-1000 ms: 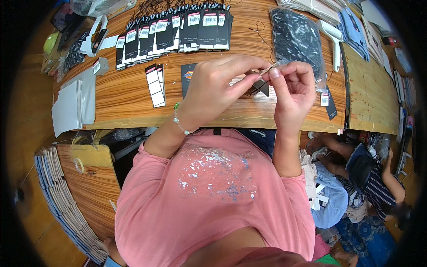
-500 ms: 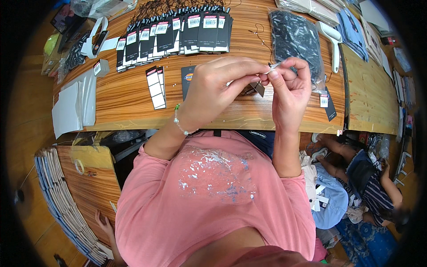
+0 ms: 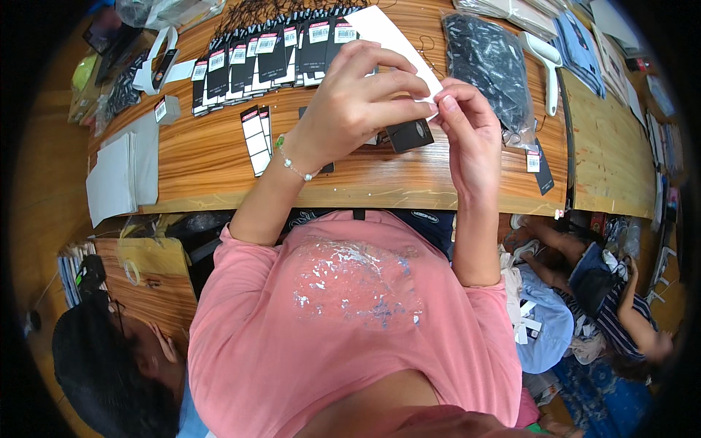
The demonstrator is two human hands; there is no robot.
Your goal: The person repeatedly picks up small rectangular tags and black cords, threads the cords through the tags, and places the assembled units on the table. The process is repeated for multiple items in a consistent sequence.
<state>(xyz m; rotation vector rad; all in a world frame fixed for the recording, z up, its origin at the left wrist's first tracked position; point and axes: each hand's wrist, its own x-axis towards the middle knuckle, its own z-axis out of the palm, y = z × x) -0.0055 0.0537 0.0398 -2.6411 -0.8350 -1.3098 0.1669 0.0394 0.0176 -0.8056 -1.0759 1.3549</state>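
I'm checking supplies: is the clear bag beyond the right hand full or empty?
The bag looks full: dark contents show through the plastic across nearly all its visible area.

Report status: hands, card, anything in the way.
Left hand and right hand together at lower end of white card. Black tag just below left hand, hold unclear. Hands hide part of card; bag just beyond right hand.
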